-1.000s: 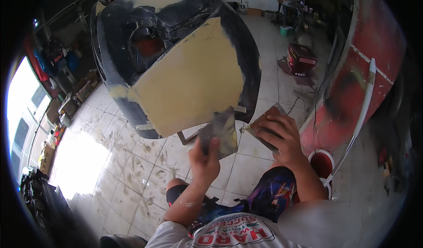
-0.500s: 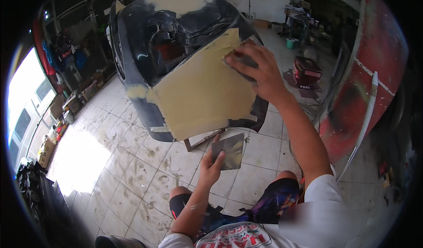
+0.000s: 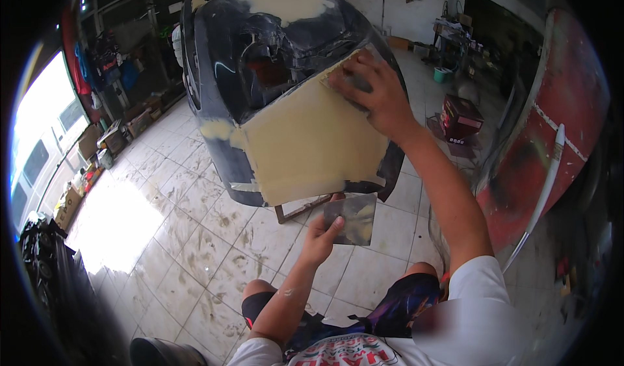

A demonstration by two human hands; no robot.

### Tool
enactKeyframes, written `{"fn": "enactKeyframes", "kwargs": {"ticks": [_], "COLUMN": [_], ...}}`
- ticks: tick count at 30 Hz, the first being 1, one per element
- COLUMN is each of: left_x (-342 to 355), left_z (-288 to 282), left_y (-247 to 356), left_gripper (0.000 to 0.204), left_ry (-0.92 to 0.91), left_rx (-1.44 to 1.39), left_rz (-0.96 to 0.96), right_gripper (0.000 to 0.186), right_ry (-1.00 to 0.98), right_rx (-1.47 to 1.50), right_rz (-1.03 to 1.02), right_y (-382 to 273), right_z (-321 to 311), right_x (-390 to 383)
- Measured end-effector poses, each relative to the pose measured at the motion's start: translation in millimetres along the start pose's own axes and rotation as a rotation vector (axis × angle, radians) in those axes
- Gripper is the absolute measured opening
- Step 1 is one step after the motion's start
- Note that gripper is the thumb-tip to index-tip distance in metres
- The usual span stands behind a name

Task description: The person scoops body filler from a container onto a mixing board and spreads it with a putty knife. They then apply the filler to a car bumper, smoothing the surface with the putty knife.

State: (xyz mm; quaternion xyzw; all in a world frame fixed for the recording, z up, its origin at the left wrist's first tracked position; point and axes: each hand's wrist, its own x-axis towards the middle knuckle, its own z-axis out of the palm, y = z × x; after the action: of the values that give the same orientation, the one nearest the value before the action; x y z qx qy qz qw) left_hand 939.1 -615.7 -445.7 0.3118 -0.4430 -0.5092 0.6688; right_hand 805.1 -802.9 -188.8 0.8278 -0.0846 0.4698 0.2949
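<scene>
A dark car bumper (image 3: 242, 183) stands in front of me on a support, its lower area coated with a broad layer of beige putty (image 3: 312, 142). My right hand (image 3: 387, 103) is closed around a flat dark putty spreader (image 3: 356, 83), which lies against the upper right of that layer; the fingers cover part of it. Below the bumper, my left hand (image 3: 320, 239) grips a thin square metal plate (image 3: 354, 220) between thumb and fingers. Yellowish putty smears show on the plate's face.
A metal stand (image 3: 281, 213) shows under the bumper. At right leans a red body panel (image 3: 520, 190) with a pale strip. A dark red box (image 3: 461, 116) and a green bucket (image 3: 442, 74) are farther back. A dark round container (image 3: 166, 353) sits low at left on tiled floor.
My right hand with the spreader has moved leftward over the putty's upper corner. The whole view has shifted, so the bumper appears farther right. My left hand still holds the plate.
</scene>
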Motion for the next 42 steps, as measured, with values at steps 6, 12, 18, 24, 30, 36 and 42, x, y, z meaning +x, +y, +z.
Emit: {"fn": "enactKeyframes", "kwargs": {"ticks": [6, 12, 18, 24, 30, 36, 42], "left_x": [3, 3, 1, 0, -1, -1, 0], "left_z": [3, 10, 11, 15, 14, 14, 12], "left_y": [3, 5, 3, -1, 1, 5, 7], "left_gripper": [0.052, 0.05, 0.05, 0.048, 0.046, 0.045, 0.044], "left_ry": [-0.005, 0.003, 0.01, 0.022, 0.04, 0.013, -0.033], "left_rx": [0.062, 0.034, 0.02, 0.002, 0.01, 0.051, 0.034], "left_rz": [-0.017, -0.023, 0.043, 0.068, 0.069, 0.086, 0.141], "right_gripper": [0.071, 0.072, 0.073, 0.073, 0.071, 0.056, 0.056], "right_ry": [-0.034, -0.011, -0.02, -0.063, -0.098, -0.136, -0.125], "right_rx": [0.05, 0.047, 0.061, 0.073, -0.023, -0.083, -0.089], "right_rz": [0.021, 0.008, 0.066, 0.067, 0.061, 0.035, 0.014], "right_y": [14, 37, 43, 43, 12, -4, -1], "right_z": [-22, -1, -2, -7, -33, -14, -13], "right_x": [-9, -5, -28, -12, -4, 11, 7]}}
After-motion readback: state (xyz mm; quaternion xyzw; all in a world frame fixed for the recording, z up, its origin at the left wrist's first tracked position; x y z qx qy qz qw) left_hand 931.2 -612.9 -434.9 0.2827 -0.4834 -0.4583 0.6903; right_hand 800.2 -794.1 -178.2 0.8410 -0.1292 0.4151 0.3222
